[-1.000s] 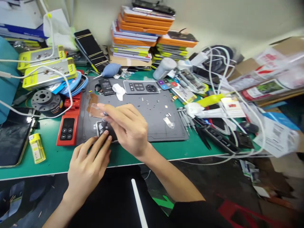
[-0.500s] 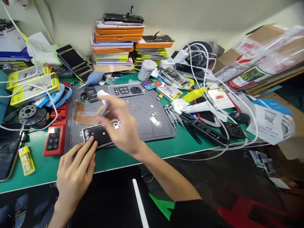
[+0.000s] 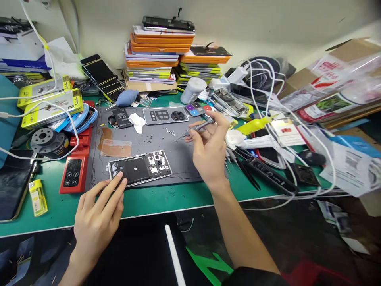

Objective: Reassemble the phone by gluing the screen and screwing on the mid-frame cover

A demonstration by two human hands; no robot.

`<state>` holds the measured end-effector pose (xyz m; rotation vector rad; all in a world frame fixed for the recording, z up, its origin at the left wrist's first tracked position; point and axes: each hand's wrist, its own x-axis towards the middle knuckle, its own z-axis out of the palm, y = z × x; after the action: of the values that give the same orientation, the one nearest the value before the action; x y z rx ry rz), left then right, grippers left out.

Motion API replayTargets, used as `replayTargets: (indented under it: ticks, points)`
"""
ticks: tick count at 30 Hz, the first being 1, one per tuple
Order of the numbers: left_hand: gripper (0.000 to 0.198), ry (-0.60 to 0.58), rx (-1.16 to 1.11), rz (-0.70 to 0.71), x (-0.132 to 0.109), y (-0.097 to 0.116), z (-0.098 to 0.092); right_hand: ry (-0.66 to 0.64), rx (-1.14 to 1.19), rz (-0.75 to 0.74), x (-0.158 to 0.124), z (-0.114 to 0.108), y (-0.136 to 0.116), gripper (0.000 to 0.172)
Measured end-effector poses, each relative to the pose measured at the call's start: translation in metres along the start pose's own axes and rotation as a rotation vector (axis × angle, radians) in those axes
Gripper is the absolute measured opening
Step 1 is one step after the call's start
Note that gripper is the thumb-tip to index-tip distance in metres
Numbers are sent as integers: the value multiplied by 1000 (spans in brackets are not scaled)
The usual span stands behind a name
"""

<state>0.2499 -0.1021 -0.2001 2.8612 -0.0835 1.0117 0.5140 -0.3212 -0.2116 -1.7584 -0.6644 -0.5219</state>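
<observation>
An opened smartphone [image 3: 139, 169] lies on the grey work mat [image 3: 184, 171], its inner parts and camera lenses facing up. My left hand [image 3: 97, 210] rests its outstretched fingertips on the phone's left end. In my right hand [image 3: 211, 155] is a thin screwdriver [image 3: 202, 125], gripped between thumb and fingers, its tip pointing left over the mat. A detached phone back cover [image 3: 165, 115] lies behind the phone, with a black battery [image 3: 121, 118] and a crumpled white tissue [image 3: 137, 122] to its left. Small screws [image 3: 170, 132] are scattered on the mat.
A red device with buttons [image 3: 72, 172] and a yellow lighter [image 3: 37, 197] sit at left. Stacked orange and yellow boxes [image 3: 160, 49] stand at the back. Tweezers [image 3: 248, 174], a black pen-like tool [image 3: 269, 171] and white cables crowd the right side.
My right hand has moved right, away from above the phone, with the screwdriver, uncovering the phone's camera end. My left hand has stayed on the phone. The view has shifted slightly.
</observation>
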Motion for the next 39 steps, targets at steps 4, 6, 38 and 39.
replayTargets:
  ticks: [4,6,38,39]
  points:
    - [48,-4,-10,-12,-3,1,0,9,38,21,3,-5,4,51]
    - [46,-8,-21,-19,-4,1,0,33,81,38,3,-9,4,50]
    - [27,165,-861,-453,2,11,-15,-285,685,320,-86,70,-127,46]
    - [28,167,-866,-451,1,11,-15,-281,685,333,-86,70,-127,45]
